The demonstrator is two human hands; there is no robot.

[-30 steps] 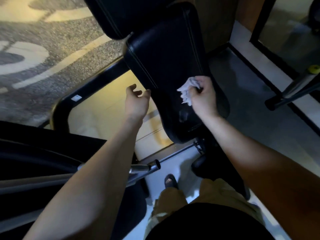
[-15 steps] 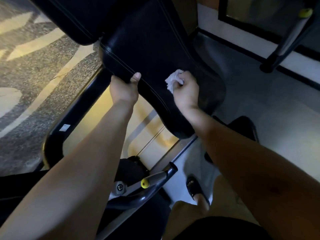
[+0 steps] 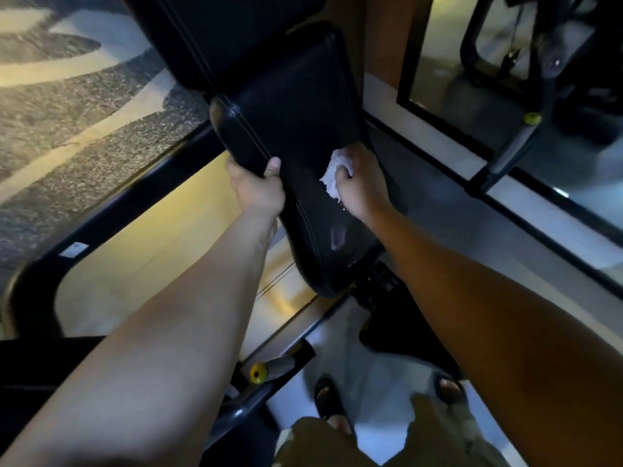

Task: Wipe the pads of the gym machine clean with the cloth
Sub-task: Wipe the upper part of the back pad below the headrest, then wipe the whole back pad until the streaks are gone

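Wiping well probably means firm, overlapping strokes down the long black stitched vinyl pad (image 3: 296,123) toward the pale smear (image 3: 337,235) near its lower end. The left hand (image 3: 258,192) curls round the pad's left edge, steadying it. Mid-pad, the right hand (image 3: 360,188) clutches the crumpled white cloth (image 3: 333,178) against its glossy surface.

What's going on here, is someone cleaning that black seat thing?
Yes. A person is wiping down a gym machine. Their left hand grips the edge of the black seat pad, thumb on top, to steady it. Their right hand holds a crumpled white cloth against the pad's surface, about midway along it. A shiny smear shows lower on the pad, nearer the person. A second black pad sits above, untouched at this moment.
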